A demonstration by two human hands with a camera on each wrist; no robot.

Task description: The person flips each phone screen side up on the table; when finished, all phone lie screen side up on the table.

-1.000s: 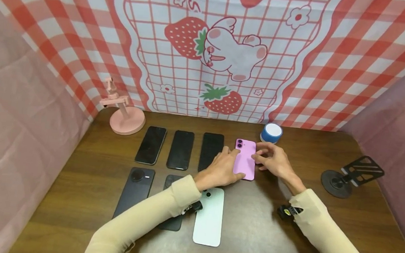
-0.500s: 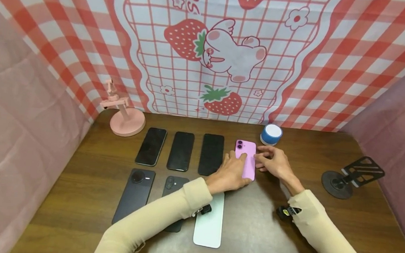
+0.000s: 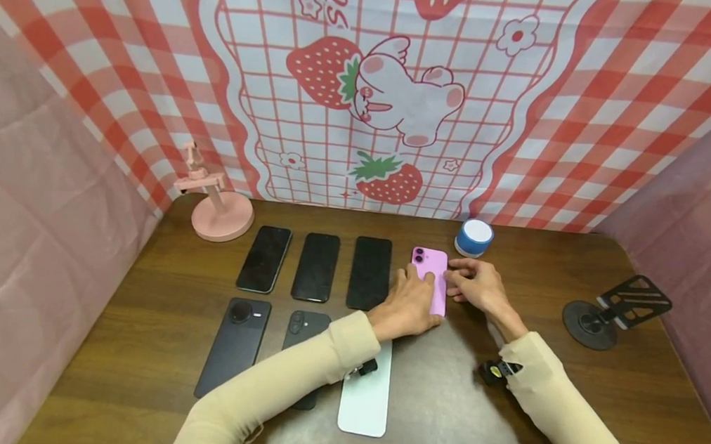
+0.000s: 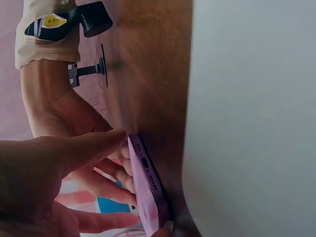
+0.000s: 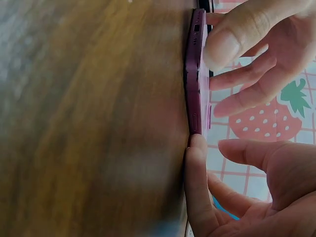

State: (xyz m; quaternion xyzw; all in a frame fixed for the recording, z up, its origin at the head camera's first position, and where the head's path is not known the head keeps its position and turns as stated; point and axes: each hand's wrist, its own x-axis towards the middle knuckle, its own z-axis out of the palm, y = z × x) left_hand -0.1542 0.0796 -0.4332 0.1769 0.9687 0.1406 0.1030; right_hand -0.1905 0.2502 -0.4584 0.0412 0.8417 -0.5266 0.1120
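A pink smartphone (image 3: 437, 285), camera side up, lies on the table at the right end of the far phone row. My left hand (image 3: 410, 303) spans its lower half, thumb at the near right corner and a finger at the left edge; other fingertips reach over its back. My right hand (image 3: 480, 286) is at the right edge. In the right wrist view, that hand's index finger (image 5: 197, 170) touches the phone's side (image 5: 194, 98), while the thumb stands apart. The phone's charging port end (image 4: 146, 163) shows in the left wrist view.
Dark phones (image 3: 370, 273) line up to the left, with a dark camera-side-up phone (image 3: 233, 349) and a pale green phone (image 3: 365, 403) nearer. A pink stand (image 3: 222, 217), a blue-and-white cylinder (image 3: 474, 238) and a black folding stand (image 3: 590, 324) stand around the table. A patterned cloth hangs behind.
My left hand has shifted right and slightly nearer over the pink smartphone, its thumb now at the near right corner. The right hand stays by the right edge. The phone looks nearly unmoved.
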